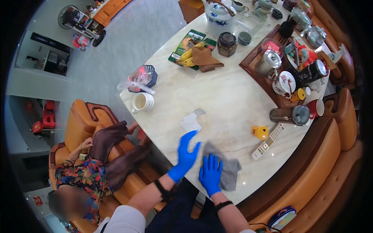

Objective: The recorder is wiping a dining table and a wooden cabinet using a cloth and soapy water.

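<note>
Both my hands wear blue gloves above a pale marble table [230, 96]. My right hand [211, 173] lies flat with fingers spread on the left part of a grey cloth [228, 174], near the table's front edge. To its left, my left hand [186, 155] is raised a little, thumb and fingers apart, with nothing between them. Just beyond its fingertips lies a crumpled white paper tissue [191, 122]. A yellow-lidded jar [260, 132] and a white remote control [268, 142] lie to the right of the cloth.
A white mug [143, 102] and a blue plastic basket [150, 76] stand at the left edge. Bananas [188, 58] and a brown cloth [206, 59] lie farther back. A wooden tea tray [247, 62] holds pots at the right. Another person [81, 177] sits on a leather armchair at the left.
</note>
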